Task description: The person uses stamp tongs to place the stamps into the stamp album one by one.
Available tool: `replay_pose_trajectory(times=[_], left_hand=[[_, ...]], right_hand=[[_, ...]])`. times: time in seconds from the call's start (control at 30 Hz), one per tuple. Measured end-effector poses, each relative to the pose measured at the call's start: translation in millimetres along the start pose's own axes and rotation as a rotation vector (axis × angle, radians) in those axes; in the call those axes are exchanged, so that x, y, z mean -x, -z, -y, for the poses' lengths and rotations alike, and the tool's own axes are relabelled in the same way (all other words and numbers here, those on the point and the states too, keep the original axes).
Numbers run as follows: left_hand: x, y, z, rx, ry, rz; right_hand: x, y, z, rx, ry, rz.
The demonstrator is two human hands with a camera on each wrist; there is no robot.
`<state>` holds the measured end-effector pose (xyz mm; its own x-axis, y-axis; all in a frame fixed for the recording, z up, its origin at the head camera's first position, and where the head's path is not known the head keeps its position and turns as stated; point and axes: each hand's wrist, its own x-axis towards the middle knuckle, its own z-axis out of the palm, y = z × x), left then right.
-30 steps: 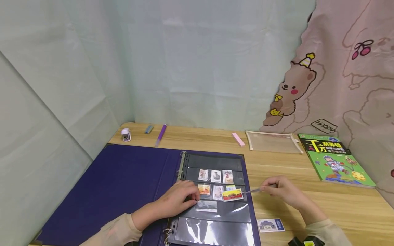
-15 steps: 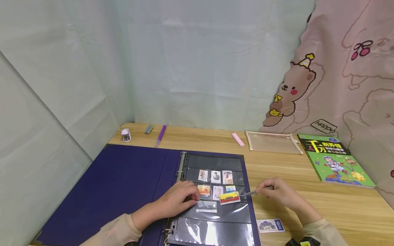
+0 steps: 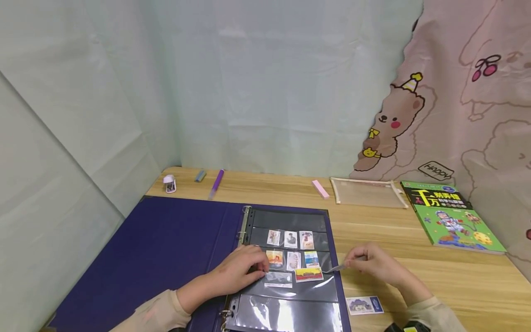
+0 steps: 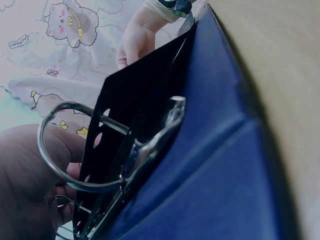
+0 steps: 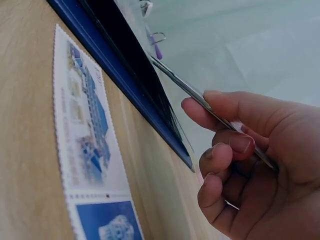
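Observation:
A blue ring binder [image 3: 178,240] lies open, its black stamp page [image 3: 286,313] on the right. My right hand [image 3: 373,265] pinches metal tweezers [image 5: 187,90] between thumb and fingers. Their tips meet the right end of a red-and-yellow stamp [image 3: 309,275], which lies over the page below a blue-and-yellow stamp [image 3: 311,258]. My left hand [image 3: 238,272] rests on the page's ring side with fingers bent loosely, fingertips right at a grey stamp [image 3: 278,279]. In the left wrist view, that hand sits beside the metal rings [image 4: 42,145]. Several other stamps sit in the upper pockets.
A blue-grey stamp [image 3: 364,305] lies on the wood to the right of the binder. Along the back are a small white stapler [image 3: 169,183], a purple pen [image 3: 216,184], a pink stick [image 3: 321,189] and a mesh pouch [image 3: 369,192]. A green book [image 3: 454,219] lies far right.
The red-and-yellow stamp has moved left and toward me with the tweezers, uncovering more of the blue-and-yellow stamp. My right hand followed slightly; my left hand stays in place.

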<state>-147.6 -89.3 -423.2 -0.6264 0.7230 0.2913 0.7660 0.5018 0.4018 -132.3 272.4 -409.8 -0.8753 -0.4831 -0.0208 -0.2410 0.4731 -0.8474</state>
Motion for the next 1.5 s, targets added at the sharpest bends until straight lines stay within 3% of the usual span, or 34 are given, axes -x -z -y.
replay_pose_trajectory(times=[0.13, 0.3, 0.53, 0.87, 1.17, 1.5], left_hand=[[0.0, 1.0, -0.3, 0.006, -0.001, 0.007], [-0.2, 1.1, -0.4, 0.005, -0.005, 0.005], [-0.8, -0.4, 0.0, -0.005, 0.000, -0.004], [-0.9, -2.0, 0.2, 0.002, -0.009, 0.006], [-0.8, -2.4, 0.6, 0.007, -0.008, 0.000], [-1.1, -1.7, 1.6, -0.008, -0.007, 0.007]], right_hand=[[1.5, 1.8, 0.1, -0.016, 0.035, 0.035], [3.1, 6.5, 1.1, -0.011, 0.002, 0.054], [3.0, 7.6, 7.1, 0.007, -0.088, -0.021], [-6.6, -5.6, 14.1, 0.063, -0.067, -0.041], [-20.7, -12.5, 18.7, 0.113, -0.070, 0.025], [-20.5, -10.5, 19.2, 0.066, -0.018, 0.097]])
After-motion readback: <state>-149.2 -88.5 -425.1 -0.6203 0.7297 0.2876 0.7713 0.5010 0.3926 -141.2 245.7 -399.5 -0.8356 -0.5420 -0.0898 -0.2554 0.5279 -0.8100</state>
